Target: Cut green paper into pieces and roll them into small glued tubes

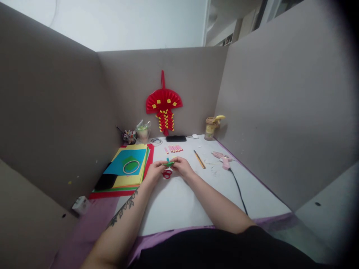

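Observation:
Between my two hands, near the middle of the white table, is a small green piece (169, 164). My left hand (156, 170) pinches its left end, and my right hand (181, 165) pinches its right end. Red-handled scissors (167, 174) lie just below the fingers, their blades mostly hidden; a short teal strip (168, 160) shows just above the green piece. Behind the hands is a row of small pink rolls (175, 148). A yellow pen (199, 159) rests to the right of my right hand.
Stacked coloured paper (114, 160) with a ring (131, 167) on top is at left. A pink glue gun (224, 160) with a black cord lies at right. Behind stand a phone (176, 138), a cup (209, 129) and another cup (143, 131). A red paper fan (164, 100) hangs on the partition.

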The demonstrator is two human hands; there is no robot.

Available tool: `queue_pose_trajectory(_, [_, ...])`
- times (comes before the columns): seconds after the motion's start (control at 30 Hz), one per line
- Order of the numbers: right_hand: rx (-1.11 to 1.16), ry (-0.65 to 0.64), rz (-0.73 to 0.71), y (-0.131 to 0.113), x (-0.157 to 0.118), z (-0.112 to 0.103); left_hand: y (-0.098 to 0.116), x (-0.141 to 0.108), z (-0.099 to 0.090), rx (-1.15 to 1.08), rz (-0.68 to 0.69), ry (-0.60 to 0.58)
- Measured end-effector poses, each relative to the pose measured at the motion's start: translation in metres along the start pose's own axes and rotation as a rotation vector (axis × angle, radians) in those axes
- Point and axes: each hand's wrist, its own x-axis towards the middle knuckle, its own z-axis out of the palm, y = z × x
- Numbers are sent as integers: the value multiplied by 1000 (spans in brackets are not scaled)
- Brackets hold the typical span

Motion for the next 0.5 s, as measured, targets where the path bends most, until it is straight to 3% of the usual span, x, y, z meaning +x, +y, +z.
queue_pose_trajectory(0.17, [-66, -18, -33, 1, 1, -1, -1, -1, 4, -120, -67, -36])
queue_pose_trajectory(0.5, [-87, 8, -61, 10, 4, 2, -6, -2, 5, 31, 13, -14])
